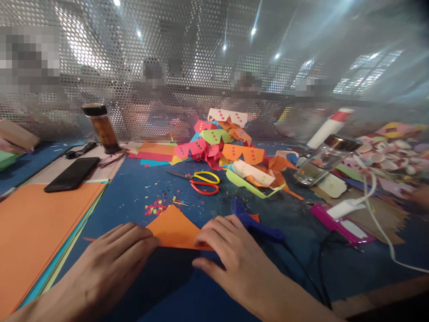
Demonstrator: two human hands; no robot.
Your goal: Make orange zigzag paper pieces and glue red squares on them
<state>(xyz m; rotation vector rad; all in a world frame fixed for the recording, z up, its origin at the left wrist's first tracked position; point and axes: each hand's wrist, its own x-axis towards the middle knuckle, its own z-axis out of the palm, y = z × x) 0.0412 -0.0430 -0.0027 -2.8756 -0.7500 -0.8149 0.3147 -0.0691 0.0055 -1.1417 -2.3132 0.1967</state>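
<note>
A sheet of orange paper (pixel 176 227), folded to a triangle with its peak pointing away from me, lies on the blue tabletop. My left hand (pixel 115 250) has its fingers pressed together on the left corner; its thumb is hidden. Over the right corner curl the fingers of my right hand (pixel 228 250), with the thumb held apart below the fold. Just beyond the peak are tiny bits of coloured paper (pixel 156 207). Scissors (pixel 204 181) with one yellow and one red handle lie further back. A blue glue gun (pixel 254 222) rests beyond my right hand.
Decorated paper glasses (pixel 243 154) are heaped at the back. Coloured sheets (pixel 40 232) and a black phone (pixel 72 174) lie left, near a dark bottle (pixel 102 127). A clear jar (pixel 323 161), magenta power strip (pixel 342 223) and cables stand right. A perforated metal panel (pixel 187 58) closes the back.
</note>
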